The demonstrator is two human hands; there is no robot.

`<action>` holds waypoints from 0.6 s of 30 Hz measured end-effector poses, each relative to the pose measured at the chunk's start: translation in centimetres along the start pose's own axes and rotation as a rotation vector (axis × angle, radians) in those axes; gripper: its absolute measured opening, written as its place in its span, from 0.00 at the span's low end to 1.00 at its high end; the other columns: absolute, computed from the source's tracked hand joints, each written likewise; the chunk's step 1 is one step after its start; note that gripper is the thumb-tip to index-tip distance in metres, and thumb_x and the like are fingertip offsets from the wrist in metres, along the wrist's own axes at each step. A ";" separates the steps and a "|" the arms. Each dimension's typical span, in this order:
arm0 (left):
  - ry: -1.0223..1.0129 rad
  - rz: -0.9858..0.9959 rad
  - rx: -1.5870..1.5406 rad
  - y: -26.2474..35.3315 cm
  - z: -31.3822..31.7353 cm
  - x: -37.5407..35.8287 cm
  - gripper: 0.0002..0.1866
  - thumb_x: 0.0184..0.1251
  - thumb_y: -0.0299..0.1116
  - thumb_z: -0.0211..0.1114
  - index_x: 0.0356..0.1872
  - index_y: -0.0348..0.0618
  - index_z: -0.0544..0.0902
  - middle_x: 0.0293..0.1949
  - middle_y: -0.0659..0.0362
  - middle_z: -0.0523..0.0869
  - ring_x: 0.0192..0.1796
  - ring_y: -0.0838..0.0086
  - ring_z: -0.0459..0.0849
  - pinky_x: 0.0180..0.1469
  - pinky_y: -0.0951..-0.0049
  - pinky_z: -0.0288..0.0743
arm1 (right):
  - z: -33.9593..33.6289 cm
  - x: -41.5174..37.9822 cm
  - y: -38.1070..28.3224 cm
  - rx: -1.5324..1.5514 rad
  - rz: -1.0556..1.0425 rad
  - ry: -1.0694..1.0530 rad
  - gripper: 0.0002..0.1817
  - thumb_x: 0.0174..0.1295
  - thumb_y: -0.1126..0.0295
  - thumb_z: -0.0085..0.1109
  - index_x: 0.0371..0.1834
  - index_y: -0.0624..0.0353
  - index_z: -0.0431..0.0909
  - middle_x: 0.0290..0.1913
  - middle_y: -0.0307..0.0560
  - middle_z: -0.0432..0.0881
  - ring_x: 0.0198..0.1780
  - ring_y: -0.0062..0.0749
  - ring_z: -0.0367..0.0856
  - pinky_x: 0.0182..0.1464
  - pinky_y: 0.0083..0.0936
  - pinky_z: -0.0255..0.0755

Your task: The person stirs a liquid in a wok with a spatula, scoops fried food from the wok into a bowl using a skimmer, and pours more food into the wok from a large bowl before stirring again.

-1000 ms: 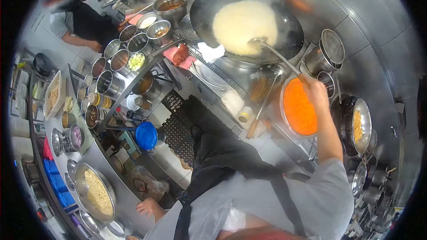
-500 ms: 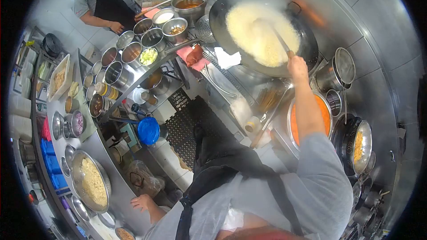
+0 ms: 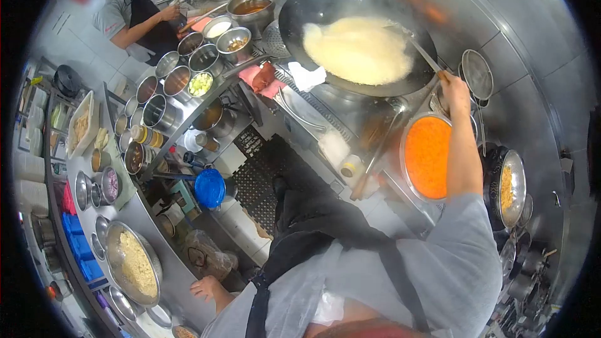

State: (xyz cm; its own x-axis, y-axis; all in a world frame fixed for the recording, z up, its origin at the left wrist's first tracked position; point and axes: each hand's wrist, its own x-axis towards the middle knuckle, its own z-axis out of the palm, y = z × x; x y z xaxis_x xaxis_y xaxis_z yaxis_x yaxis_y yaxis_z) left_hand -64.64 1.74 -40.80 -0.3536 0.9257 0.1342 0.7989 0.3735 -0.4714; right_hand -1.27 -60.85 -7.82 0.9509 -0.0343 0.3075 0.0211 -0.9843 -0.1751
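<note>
My right hand is wrapped round the wooden grip of a long-handled wok spatula. The spatula's head is at the right side of a big black wok, at the rim of a pale, frothy yellowish liquid. Steam rises there and blurs the wok's back. Resting on the edge of the steel counter is my left hand, fingers spread and holding nothing. Close to it on that counter stands a large steel bowl of pale crumbly food.
A basin of orange liquid sits below my right forearm. Strainers and a pan line the right wall. Steel pots crowd the left shelf. A co-worker stands at the upper left. A black mat covers the floor.
My right hand has moved right with the spatula, whose head went from mid-wok to its right side. The liquid has spread leftward. The co-worker's hand has risen. My left hand stays put.
</note>
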 end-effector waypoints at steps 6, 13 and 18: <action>-0.075 -0.190 0.725 3.0 2.9 1.6 0.35 0.68 0.43 0.46 0.72 0.41 0.46 0.73 0.49 0.49 0.72 0.52 0.52 0.57 0.34 0.60 | -7.3 -6.4 3.2 0.051 0.116 -0.043 0.16 0.58 0.62 0.58 0.49 0.50 0.81 0.41 0.58 0.82 0.46 0.51 0.81 0.47 0.38 0.73; 0.024 -0.171 0.303 2.2 3.7 2.8 0.34 0.70 0.43 0.43 0.72 0.43 0.45 0.74 0.51 0.47 0.72 0.51 0.52 0.58 0.33 0.59 | -9.1 -12.4 1.3 0.100 0.061 -0.101 0.19 0.53 0.68 0.63 0.50 0.53 0.80 0.40 0.59 0.82 0.43 0.48 0.82 0.45 0.35 0.75; -0.043 -0.074 0.078 1.1 2.5 1.9 0.33 0.70 0.42 0.43 0.73 0.44 0.44 0.74 0.52 0.46 0.72 0.51 0.51 0.58 0.33 0.59 | -1.3 -12.3 0.9 0.122 -0.249 -0.082 0.19 0.56 0.69 0.59 0.53 0.49 0.79 0.37 0.58 0.82 0.39 0.52 0.81 0.43 0.43 0.74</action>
State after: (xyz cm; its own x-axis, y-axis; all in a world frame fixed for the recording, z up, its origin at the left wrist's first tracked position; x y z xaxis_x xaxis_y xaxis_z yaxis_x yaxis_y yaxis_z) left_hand -65.68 3.74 -43.27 -0.4320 0.8919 0.1339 0.7305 0.4331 -0.5280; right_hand -13.37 -61.52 -10.53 0.9334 0.2250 0.2797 0.2895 -0.9325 -0.2159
